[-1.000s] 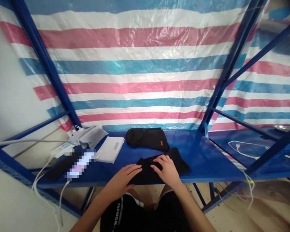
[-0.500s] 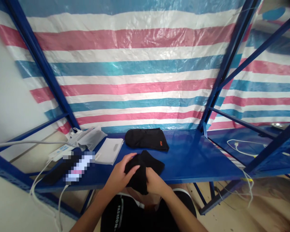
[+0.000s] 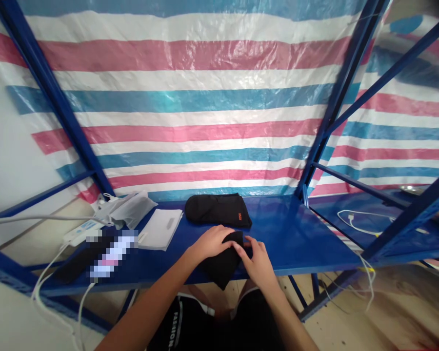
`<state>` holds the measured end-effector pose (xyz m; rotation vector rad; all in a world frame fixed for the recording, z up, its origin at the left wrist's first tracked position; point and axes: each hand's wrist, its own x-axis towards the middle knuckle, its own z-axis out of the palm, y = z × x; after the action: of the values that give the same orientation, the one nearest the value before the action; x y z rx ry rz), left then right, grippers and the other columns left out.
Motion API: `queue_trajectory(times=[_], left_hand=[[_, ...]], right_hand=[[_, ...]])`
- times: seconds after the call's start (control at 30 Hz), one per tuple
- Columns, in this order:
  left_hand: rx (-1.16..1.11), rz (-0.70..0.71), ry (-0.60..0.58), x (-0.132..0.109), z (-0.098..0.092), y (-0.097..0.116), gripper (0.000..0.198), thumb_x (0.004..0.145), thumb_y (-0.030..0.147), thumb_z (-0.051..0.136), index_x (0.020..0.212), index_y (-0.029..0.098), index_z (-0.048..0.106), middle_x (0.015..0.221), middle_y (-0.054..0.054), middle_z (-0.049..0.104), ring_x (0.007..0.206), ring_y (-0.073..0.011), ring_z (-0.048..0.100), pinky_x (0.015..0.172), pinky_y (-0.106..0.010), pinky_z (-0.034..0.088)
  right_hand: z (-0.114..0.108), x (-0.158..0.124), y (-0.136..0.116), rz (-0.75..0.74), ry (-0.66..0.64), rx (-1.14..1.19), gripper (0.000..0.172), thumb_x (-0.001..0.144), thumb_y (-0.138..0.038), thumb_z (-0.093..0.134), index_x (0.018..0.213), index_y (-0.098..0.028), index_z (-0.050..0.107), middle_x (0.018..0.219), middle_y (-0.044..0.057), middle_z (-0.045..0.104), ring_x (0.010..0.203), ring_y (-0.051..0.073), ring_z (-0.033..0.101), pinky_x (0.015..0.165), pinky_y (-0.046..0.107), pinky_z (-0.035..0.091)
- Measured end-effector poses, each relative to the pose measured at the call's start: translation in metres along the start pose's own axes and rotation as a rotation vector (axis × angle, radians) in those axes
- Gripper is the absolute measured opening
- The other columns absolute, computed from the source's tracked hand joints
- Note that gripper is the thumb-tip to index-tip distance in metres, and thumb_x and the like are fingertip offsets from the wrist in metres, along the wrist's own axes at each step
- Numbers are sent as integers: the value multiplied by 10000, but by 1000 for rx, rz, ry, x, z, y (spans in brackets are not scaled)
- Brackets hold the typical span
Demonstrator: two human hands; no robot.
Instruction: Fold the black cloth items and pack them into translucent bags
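A black sock (image 3: 222, 263), folded over on itself, lies at the front edge of the blue metal shelf (image 3: 296, 239), with one end hanging over the edge. My left hand (image 3: 210, 242) is curled over its upper left part and grips it. My right hand (image 3: 258, 261) pinches the sock's right side with fingers bent. Behind them another black sock (image 3: 217, 210) with a small orange mark lies flat on the shelf.
White flat packets (image 3: 161, 228) and a crumpled white bag (image 3: 126, 209) lie to the left, beside a power strip (image 3: 81, 231) with white cables and a dark flat object. A white cable (image 3: 354, 222) rests on the neighbouring shelf at right. A striped tarp hangs behind.
The sock lay spread flat under both hands a second ago. It was then gathered and folded, and it now sits bunched at the shelf's front edge with both hands still on it.
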<state>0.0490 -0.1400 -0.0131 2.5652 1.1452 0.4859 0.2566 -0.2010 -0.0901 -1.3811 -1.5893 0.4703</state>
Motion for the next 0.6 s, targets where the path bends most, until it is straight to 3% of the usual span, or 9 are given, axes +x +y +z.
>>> queue_trajectory(times=[0.17,0.27,0.37,0.47,0.53,0.6], left_hand=[[50,31,1,-19,-5,-20,483,976,585,709,1336,263,704,1260,-92,746,1217,-323,653,1084,-445,458],[20,-40,-31,-26,-16,-32,550,860,706,782,1142,234,765,1098,-81,764,1090,-322,674,952,-398,499],[-75,-114,-27,-24,-27,-34,494,795,674,853,934,213,746,929,-39,743,897,-269,688,789,-340,504],[-139,-110,186,-20,-40,-20,389,812,533,884,935,214,700,958,-23,708,886,-234,679,786,-326,518],[-119,-87,402,-21,-46,-6,231,886,379,816,991,225,680,1073,-42,687,1008,-239,675,898,-345,535],[-65,-53,536,-28,-43,6,145,909,183,701,1038,239,665,1189,-63,662,1141,-249,651,1014,-371,518]], right_hand=[[12,4,16,-54,-10,-138,405,867,-329,777,1261,-261,709,963,105,768,1021,382,703,911,510,573],[13,16,12,-40,-110,-132,395,841,-252,771,1234,-251,733,944,93,781,975,354,738,879,468,590],[6,36,-5,-55,-235,-12,342,888,-201,684,1224,-227,741,1016,86,801,952,299,767,875,419,607],[-11,54,-31,-158,-183,105,254,943,-213,626,1162,-219,754,1082,100,789,992,285,763,915,418,612],[-23,58,-46,-285,-62,136,272,1004,-239,571,1218,-238,738,1175,117,751,1120,293,730,994,438,596],[-32,54,-53,-398,-15,131,290,1031,-223,523,1235,-266,724,1284,120,700,1262,294,674,1096,461,555]])
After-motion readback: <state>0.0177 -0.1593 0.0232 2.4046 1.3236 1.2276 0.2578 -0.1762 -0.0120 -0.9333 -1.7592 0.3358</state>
